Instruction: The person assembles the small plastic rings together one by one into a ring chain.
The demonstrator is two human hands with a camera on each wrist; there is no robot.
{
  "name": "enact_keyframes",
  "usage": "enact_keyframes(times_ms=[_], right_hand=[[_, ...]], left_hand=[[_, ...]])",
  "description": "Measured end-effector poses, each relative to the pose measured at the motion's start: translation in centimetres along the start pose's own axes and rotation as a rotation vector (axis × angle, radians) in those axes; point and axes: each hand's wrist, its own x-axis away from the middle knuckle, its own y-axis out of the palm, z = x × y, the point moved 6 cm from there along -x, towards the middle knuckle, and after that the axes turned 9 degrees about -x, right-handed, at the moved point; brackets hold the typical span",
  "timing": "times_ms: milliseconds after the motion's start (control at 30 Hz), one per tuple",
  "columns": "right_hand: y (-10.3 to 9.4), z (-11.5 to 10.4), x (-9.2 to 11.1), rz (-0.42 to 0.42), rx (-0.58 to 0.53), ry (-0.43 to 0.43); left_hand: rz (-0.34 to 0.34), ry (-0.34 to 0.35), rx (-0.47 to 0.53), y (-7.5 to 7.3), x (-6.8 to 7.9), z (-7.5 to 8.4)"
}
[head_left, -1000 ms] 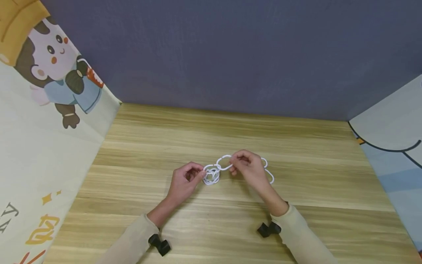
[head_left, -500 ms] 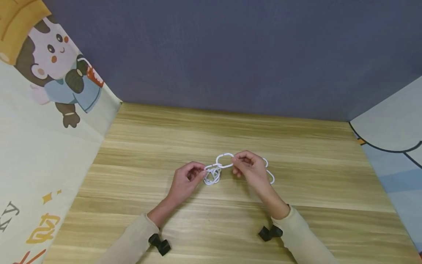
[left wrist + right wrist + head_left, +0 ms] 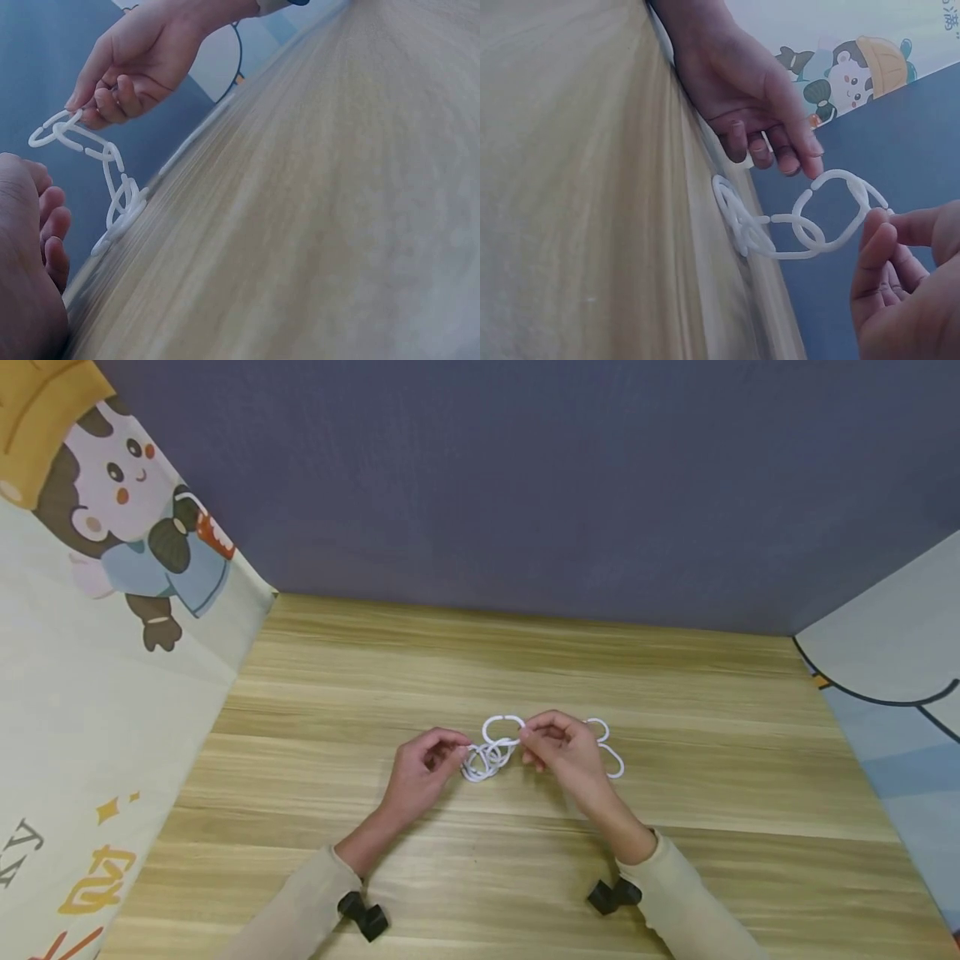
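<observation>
Several white oval links with small gaps form a chain; a pile of links [image 3: 480, 768] rests on the table. Between thumb and index finger, my right hand [image 3: 567, 752] pinches a white chain link [image 3: 490, 720], also in view in the left wrist view as a link [image 3: 34, 141]. Other links hang from it down to the pile. Left of these, my left hand [image 3: 420, 777] has its thumb and index tips close together, with bent fingers. In the left wrist view it is apart from the raised links. More links [image 3: 617, 764] lie beyond my right hand, partly hidden by it.
The wooden table [image 3: 480, 877] ends at a dark blue wall panel [image 3: 525, 485]. On the left stands a wall with a cartoon figure [image 3: 120, 485]; another printed panel [image 3: 900, 693] stands on the right. Black cameras [image 3: 613, 895] sit at both sleeves.
My right hand has shifted slightly left and down, bringing the raised link nearer the pile. The link formerly at my left fingertips has swung right. My left hand has hardly moved.
</observation>
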Motion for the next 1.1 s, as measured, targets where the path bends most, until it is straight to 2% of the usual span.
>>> enact_keyframes(times_ms=[267, 733, 1100], right_hand=[[0.7, 0.9, 0.3, -0.048, -0.013, 0.026], [1.6, 1.6, 0.6, -0.099, 0.13, 0.064], [0.6, 1.6, 0.8, -0.092, 0.135, 0.046]], left_hand=[[0.035, 0.039, 0.042, -0.1, 0.0, 0.1], [0.029, 0.01, 0.044, -0.1, 0.1, -0.2], [0.051, -0.011, 0.038, -0.3, 0.2, -0.2]])
